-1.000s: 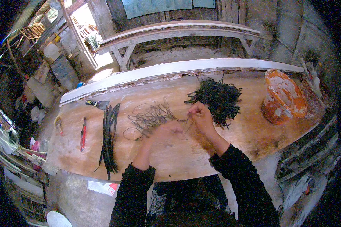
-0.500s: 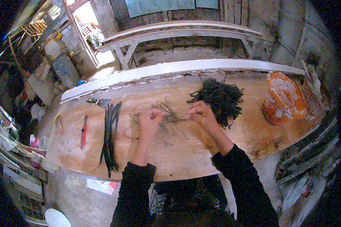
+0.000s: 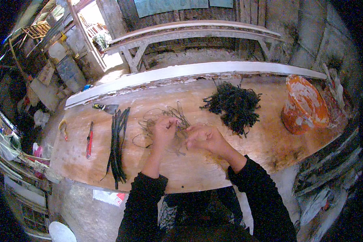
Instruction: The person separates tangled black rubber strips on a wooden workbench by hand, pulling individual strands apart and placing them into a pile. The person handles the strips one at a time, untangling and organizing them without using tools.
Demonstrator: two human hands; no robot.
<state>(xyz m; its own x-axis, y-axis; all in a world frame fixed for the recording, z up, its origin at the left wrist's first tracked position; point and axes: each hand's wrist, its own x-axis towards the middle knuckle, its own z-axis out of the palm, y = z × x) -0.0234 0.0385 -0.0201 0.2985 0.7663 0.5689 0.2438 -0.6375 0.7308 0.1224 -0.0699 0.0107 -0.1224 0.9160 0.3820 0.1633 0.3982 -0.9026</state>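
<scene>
My left hand (image 3: 164,130) is closed in a pinch over a loose tangle of thin, dark, wire-like strands (image 3: 179,109) on the wooden tabletop. Beside it, my right hand (image 3: 207,137) has its fingers curled in, their tips close to the left hand. What either hand pinches is too thin and blurred to make out. A heap of short, dark, knotted-looking strips (image 3: 234,107) lies beyond my right hand. Left of my left hand lies a bundle of long black flat strips (image 3: 117,145).
A red-handled slim tool (image 3: 89,140), a scraper-like tool (image 3: 105,108) and a small yellowish item (image 3: 63,130) lie on the left. An orange bucket (image 3: 293,117) smeared with white stands at the right. A long white board (image 3: 181,71) runs along the far edge, with a bench (image 3: 193,34) behind.
My right hand has come left and slightly nearer to me, closing the gap to my left hand. The left hand has shifted slightly right; the things on the table lie as before.
</scene>
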